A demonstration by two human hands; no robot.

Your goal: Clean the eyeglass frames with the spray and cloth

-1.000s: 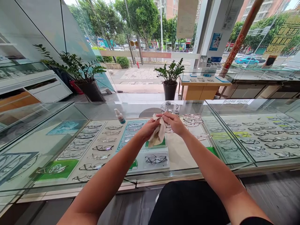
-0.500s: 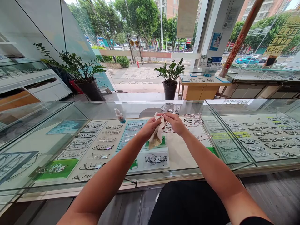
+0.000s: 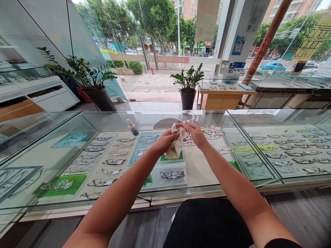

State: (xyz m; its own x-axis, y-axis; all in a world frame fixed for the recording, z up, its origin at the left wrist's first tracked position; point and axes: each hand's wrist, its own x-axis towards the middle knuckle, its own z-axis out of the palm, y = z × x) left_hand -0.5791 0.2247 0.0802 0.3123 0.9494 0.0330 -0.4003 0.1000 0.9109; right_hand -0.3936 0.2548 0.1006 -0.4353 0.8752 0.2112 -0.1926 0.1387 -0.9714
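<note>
A cream cloth [image 3: 176, 146] hangs bunched between my two hands above the glass counter. My left hand [image 3: 166, 140] is closed on its left side, thumb on top. Beside it my right hand [image 3: 194, 133] has its fingers bent over the cloth's upper right part, pinching it. Whether something lies inside the folds, I cannot make out. Just beyond the hands, a pair of round thin-framed glasses [image 3: 187, 117] rests on the glass top. More glasses [image 3: 213, 131] are grouped to the right of my right hand.
A small spray bottle [image 3: 132, 127] stands on the counter left of my hands. Under the glass of the display case [image 3: 204, 172] lie rows of eyeglasses [image 3: 113, 162] and green cards. Past the counter stand potted plants [image 3: 188, 91] and a wooden display table [image 3: 224, 94].
The cloth has been shifted and bunched differently, its hanging end now higher and spread wider. My right hand's fingers have moved slightly over it. The bottle and counter things stay put.
</note>
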